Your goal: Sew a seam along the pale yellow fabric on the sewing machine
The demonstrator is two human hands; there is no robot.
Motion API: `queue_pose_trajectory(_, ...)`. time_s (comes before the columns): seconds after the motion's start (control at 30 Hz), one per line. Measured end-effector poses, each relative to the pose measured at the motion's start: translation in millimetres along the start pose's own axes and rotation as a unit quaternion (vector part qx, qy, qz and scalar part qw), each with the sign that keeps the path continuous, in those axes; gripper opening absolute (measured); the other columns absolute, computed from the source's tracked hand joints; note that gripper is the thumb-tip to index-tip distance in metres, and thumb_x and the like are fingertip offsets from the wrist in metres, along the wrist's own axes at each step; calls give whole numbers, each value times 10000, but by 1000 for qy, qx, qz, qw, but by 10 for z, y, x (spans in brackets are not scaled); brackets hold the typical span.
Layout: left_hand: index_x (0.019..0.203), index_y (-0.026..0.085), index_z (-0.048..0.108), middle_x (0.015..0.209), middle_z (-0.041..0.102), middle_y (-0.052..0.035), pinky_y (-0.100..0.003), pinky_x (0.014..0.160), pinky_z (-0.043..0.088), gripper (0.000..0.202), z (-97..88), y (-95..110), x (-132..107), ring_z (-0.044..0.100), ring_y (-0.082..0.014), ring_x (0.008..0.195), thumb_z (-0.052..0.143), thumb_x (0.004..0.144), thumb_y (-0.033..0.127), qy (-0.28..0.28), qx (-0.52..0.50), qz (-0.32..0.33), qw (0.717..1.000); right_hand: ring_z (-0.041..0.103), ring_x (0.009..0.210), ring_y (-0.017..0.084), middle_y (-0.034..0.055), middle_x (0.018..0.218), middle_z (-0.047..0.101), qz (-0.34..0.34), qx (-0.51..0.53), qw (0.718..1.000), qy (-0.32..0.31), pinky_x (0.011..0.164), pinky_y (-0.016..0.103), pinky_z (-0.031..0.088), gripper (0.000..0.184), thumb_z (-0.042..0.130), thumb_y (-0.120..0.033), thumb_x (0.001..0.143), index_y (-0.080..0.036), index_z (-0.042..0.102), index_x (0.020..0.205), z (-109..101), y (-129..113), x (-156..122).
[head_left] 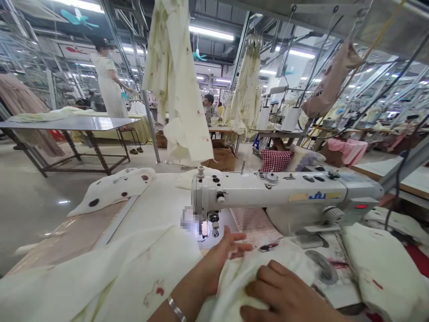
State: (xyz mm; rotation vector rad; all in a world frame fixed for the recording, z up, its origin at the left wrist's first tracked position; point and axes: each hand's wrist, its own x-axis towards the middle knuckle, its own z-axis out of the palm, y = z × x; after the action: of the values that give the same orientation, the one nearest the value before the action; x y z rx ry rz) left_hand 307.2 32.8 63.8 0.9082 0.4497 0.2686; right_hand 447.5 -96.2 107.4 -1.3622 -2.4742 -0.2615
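Fingers (238, 245) of the left hand (221, 259) lie spread flat on the large cream printed cotton garment (140, 277), just before the white industrial sewing machine (284, 192); the right hand (284, 295) presses its curled fingers onto bunched cloth nearer.

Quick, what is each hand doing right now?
Left hand: open, fingers spread flat on the cream cloth near the sewing machine needle.
Right hand: fingers curled, pressing down on a bunch of the same cloth.
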Motion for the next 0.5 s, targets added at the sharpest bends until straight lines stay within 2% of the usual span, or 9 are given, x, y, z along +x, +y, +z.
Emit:
queue_pose_trajectory(0.07,1219,156,416,1277,465,-148,-358,970,355,700,-95,43,-152,449,-249,1174,392,789,709,77,37,28,996,514,730,146,-4,791,594,-20,-23,999,-23,679,285,384,108,500,-301,905,-297,607,909,200,26,7)
queue_pose_trajectory(0.13,1197,166,449,1284,468,-140,-360,1004,330,620,-189,86,-374,417,-249,1210,482,793,635,138,121,74,980,502,731,154,4,813,586,1,-51,999,-4,662,284,367,125,493,-259,901,-280,612,870,331,173,-80)
queue_pose_trajectory(0.2,1191,183,465,1284,479,-118,-369,1013,333,534,-287,119,-617,419,-242,1211,489,820,567,177,229,120,950,516,773,177,36,878,597,57,-99,993,-3,681,303,376,187,471,-175,878,-273,630,877,345,364,-197)
queue_pose_trajectory(0.27,1195,217,472,1289,485,-84,-382,997,368,437,-407,145,-828,436,-232,1199,435,867,502,213,354,137,900,541,830,226,66,957,611,140,-153,978,-35,680,339,395,282,489,-86,791,-290,656,891,248,524,-286)
queue_pose_trajectory(0.33,1195,247,493,1307,479,-61,-404,980,396,372,-561,161,-967,452,-235,1189,388,897,444,243,504,139,817,560,892,277,65,1024,622,199,-154,963,-92,693,382,424,377,529,-61,691,-324,669,923,91,620,-313)
queue_pose_trajectory(0.4,1212,239,514,1348,448,-69,-470,1003,364,385,-734,157,-1026,414,-276,1231,411,888,420,253,648,134,706,571,942,276,53,1059,625,224,-85,963,-124,756,399,449,370,556,-133,697,-329,658,995,-55,673,-269)
queue_pose_trajectory(0.47,1263,213,496,1397,382,-90,-541,1030,294,449,-890,122,-1035,331,-319,1287,466,865,419,236,748,113,610,583,940,236,52,1036,633,254,-15,962,-100,809,363,454,259,511,-280,795,-286,654,1010,-128,729,-170)
queue_pose_trajectory(0.5,1295,208,465,1413,347,-95,-560,1034,272,481,-952,95,-1036,297,-327,1304,472,866,425,223,778,102,578,591,916,224,59,1008,638,281,-4,957,-75,807,350,457,264,449,-335,843,-263,659,985,-125,768,-110)
